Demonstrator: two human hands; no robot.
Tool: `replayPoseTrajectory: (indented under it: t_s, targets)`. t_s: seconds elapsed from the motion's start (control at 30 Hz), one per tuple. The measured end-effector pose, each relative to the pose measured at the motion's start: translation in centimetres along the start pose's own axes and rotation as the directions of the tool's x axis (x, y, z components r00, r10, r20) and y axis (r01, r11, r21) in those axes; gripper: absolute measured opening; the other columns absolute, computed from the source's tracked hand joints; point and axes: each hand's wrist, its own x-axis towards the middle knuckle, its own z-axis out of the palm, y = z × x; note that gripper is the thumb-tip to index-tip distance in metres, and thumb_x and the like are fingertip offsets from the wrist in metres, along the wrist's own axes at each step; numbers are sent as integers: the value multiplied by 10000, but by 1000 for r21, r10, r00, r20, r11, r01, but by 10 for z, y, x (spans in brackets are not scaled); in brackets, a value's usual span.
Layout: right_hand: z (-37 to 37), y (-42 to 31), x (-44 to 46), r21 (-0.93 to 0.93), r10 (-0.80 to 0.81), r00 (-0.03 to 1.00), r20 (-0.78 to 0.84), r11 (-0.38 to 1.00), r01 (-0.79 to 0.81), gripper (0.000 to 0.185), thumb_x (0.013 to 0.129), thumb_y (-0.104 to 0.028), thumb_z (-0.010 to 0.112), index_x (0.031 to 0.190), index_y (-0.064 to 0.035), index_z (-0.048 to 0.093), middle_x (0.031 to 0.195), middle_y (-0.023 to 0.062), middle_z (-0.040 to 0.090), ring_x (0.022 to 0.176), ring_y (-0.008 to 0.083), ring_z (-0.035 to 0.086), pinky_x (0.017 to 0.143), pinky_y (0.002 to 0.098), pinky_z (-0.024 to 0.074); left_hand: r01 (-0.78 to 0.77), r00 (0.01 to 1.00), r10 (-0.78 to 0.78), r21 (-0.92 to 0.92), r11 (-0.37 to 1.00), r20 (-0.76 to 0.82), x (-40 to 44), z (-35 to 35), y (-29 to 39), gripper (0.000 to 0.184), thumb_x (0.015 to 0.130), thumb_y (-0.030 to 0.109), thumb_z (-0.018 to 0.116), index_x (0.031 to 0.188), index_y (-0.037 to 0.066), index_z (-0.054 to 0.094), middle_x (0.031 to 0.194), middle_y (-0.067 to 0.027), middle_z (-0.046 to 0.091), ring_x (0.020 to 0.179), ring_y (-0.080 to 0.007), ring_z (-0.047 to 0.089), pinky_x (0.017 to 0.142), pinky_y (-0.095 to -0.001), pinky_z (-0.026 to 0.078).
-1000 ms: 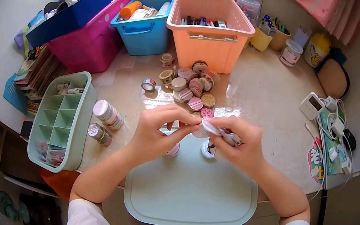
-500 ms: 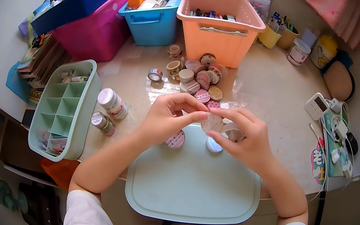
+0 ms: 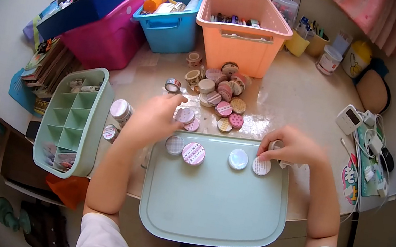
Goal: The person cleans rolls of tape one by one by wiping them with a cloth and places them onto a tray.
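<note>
My right hand (image 3: 298,148) is at the right far corner of the pale green lid (image 3: 211,199). Its fingers hold a white patterned roll of washi tape (image 3: 261,166) at the lid's surface, and another pale roll (image 3: 275,145) sits within the curled fingers. Slightly blurred, my left hand (image 3: 154,116) has finger and thumb apart, beside a lilac tape roll (image 3: 185,115) beyond the lid's far edge. On the lid lie a pink striped roll (image 3: 193,153), a shiny pale blue roll (image 3: 238,159) and a greyish checked roll (image 3: 174,145).
A pile of tape rolls (image 3: 224,89) lies before the orange bin (image 3: 239,52). Blue (image 3: 168,35) and magenta (image 3: 102,37) bins stand at the back left. A green divided box (image 3: 96,122) and stacked tapes (image 3: 120,109) are left; cables and a white device (image 3: 349,119) are right.
My hands have moved apart from the middle, the left outward to the left and the right to the lid's corner. The white patterned roll is now down at the lid.
</note>
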Motion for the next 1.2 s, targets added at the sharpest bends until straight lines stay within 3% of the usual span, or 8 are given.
replayPoseTrajectory:
  t_s: [0.23, 0.3, 0.47, 0.53, 0.7, 0.8, 1.0, 1.2]
  targets:
    - [4, 3, -1, 147, -71, 905, -419, 979, 145, 322, 880, -166, 748, 1159, -33, 656, 1001, 34, 670, 897, 128, 615, 828, 290, 489, 84, 985, -81, -13, 996, 154, 4, 5, 5, 496, 843, 148, 731, 1290, 4, 573, 1118, -198, 670, 1085, -384, 625, 956, -445, 501]
    - [5, 9, 0, 219, -117, 902, -415, 950, 224, 347, 900, -134, 724, 1203, -28, 593, 1026, 52, 662, 924, 135, 625, 829, 295, 500, -94, 989, 75, -144, 985, -130, 7, 7, 14, 587, 773, 50, 789, 1315, -6, 569, 1126, -154, 664, 994, -251, 690, 854, -353, 576]
    - [33, -15, 4, 533, -205, 800, -564, 649, 542, 436, 895, 65, 634, 1291, -28, 476, 1095, 71, 627, 1033, 148, 633, 899, 286, 511, -190, 979, 110, -562, 805, -173, 0, 5, 57, 700, 707, -40, 811, 1353, 31, 551, 1142, -108, 647, 940, -141, 690, 739, -253, 589]
    - [44, -21, 7, 348, -305, 592, -746, 579, 737, 423, 852, 155, 618, 1228, -18, 529, 1091, 65, 636, 1061, 147, 641, 918, 282, 515, -209, 977, 114, -715, 667, -179, -4, 13, 64, 728, 718, -15, 810, 1382, 49, 518, 1113, -103, 669, 907, -144, 701, 720, -273, 589]
    - [59, -36, 3, -367, -684, 291, -669, 644, 671, 355, 758, 106, 737, 1072, -60, 733, 1076, 95, 727, 1026, 253, 687, 867, 342, 572, -269, 963, 178, -773, 575, -203, -9, 27, 72, 783, 702, -37, 837, 1397, 47, 486, 1159, -131, 690, 948, -153, 718, 831, -299, 607]
    - [66, -37, 3, -579, -826, 292, -483, 551, 601, 362, 723, 42, 757, 1069, -62, 746, 1072, 48, 733, 1048, 270, 650, 858, 369, 579, -259, 966, 171, -741, 619, -195, -11, 21, 67, 735, 720, -20, 851, 1362, 36, 495, 1156, -136, 703, 957, -156, 719, 835, -306, 609]
    - [64, -36, 5, -614, -802, 270, -532, 586, 529, 364, 701, 48, 754, 1045, -70, 754, 1054, 37, 734, 928, 270, 624, 805, 365, 571, -150, 988, 119, -812, 564, -100, -12, 17, 75, 709, 686, -36, 875, 1264, 28, 468, 1173, -155, 710, 999, -238, 739, 847, -334, 635]
    - [53, -29, 0, -418, -763, 408, -501, 626, 658, 367, 724, 66, 743, 1066, -67, 752, 1058, 43, 728, 941, 275, 628, 798, 363, 568, -244, 970, 149, -830, 502, -194, -10, 25, 68, 673, 721, -25, 864, 1268, 36, 477, 1196, -164, 708, 1013, -233, 737, 841, -333, 636]
